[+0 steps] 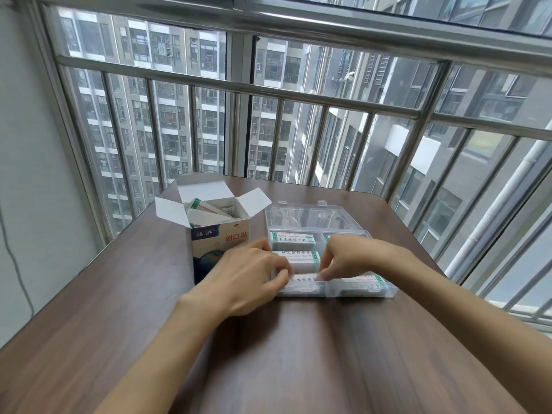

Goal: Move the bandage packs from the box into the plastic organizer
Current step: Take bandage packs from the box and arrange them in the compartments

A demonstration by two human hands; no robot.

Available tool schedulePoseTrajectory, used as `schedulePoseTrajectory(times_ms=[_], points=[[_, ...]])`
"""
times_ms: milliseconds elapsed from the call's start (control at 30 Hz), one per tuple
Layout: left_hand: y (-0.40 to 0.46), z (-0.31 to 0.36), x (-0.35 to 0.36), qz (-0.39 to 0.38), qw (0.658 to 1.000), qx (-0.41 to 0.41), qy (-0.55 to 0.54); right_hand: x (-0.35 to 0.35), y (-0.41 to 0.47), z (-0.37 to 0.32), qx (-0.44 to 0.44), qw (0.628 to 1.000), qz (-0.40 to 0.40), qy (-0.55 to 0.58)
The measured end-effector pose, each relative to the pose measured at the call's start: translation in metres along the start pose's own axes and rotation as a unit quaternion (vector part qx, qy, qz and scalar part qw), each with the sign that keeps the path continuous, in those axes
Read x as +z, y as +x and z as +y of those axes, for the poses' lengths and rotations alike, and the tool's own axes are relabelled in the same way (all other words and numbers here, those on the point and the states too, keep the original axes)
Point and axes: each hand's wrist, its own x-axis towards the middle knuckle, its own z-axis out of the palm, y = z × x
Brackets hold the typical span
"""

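A bandage box (221, 243) stands open on the brown table, with several white packs (209, 212) sticking up inside it. To its right lies the clear plastic organizer (385, 289), its lid (313, 218) folded back. Packs fill its compartments, one at the rear left (292, 238) and one below it (298, 256). My left hand (249, 276) and my right hand (355, 256) meet over the front left compartment. Both pinch a white bandage pack (303, 278) at its ends, low in that compartment. My right hand hides part of the right-side compartments.
The table (298, 354) ends at a metal window railing (268, 91) right behind the box and organizer. A white wall (35, 174) with a thin dark cable (18, 270) runs along the left side.
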Motion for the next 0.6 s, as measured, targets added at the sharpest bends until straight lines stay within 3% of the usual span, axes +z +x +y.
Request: schedulePoseTrajectory(times_ms=[133, 267, 367, 433, 500, 600], points=[[0.0, 0.002, -0.002, 0.04, 0.999, 0.011, 0.005, -0.009, -0.007, 0.003, 0.005, 0.999, 0.033, 0.002], [-0.001, 0.002, -0.022, 0.196, 0.979, 0.015, 0.053, -0.034, -0.024, -0.01, -0.051, 0.99, 0.119, 0.056], [-0.012, -0.016, -0.04, 0.39, 0.919, -0.031, 0.054, -0.037, -0.027, -0.037, -0.152, 0.948, 0.246, 0.13], [-0.021, -0.03, -0.046, 0.474, 0.875, -0.098, 0.013, -0.031, -0.022, -0.059, -0.217, 0.914, 0.308, 0.15], [-0.027, -0.039, -0.045, 0.506, 0.833, -0.206, -0.087, -0.023, -0.01, -0.079, -0.255, 0.896, 0.335, 0.14], [-0.03, -0.048, -0.036, 0.489, 0.774, -0.322, -0.239, -0.018, 0.008, -0.101, -0.241, 0.901, 0.335, 0.13]])
